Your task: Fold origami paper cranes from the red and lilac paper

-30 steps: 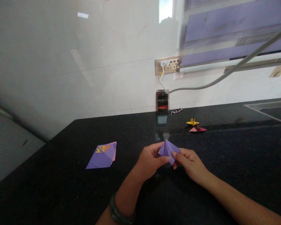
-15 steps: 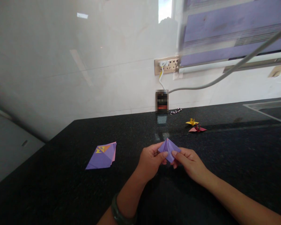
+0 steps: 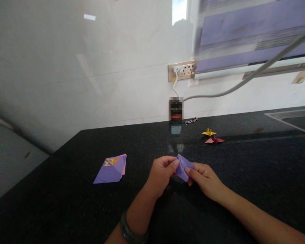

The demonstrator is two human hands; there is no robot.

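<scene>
Left forearm (image 3: 139, 210) and right forearm (image 3: 256, 213) angled inward, left grip (image 3: 162, 173) pinching, right grip (image 3: 204, 176) pinching opposite, thumbs (image 3: 174, 165) uppermost

Black speckled stone counter (image 3: 66, 203), and a small dark upright box with a red band (pixelated, can't read it) (image 3: 176, 110) is right at its back edge. Black-and-white twisted strip (image 3: 191, 120) just beside that. Then a yellow folded-paper bird (image 3: 208, 133) and a crimson-and-pink folded-paper bird (image 3: 215, 140) sitting close together, plus a flat purple-and-pink paper stack (image 3: 109, 173) over toward the left edge.
</scene>
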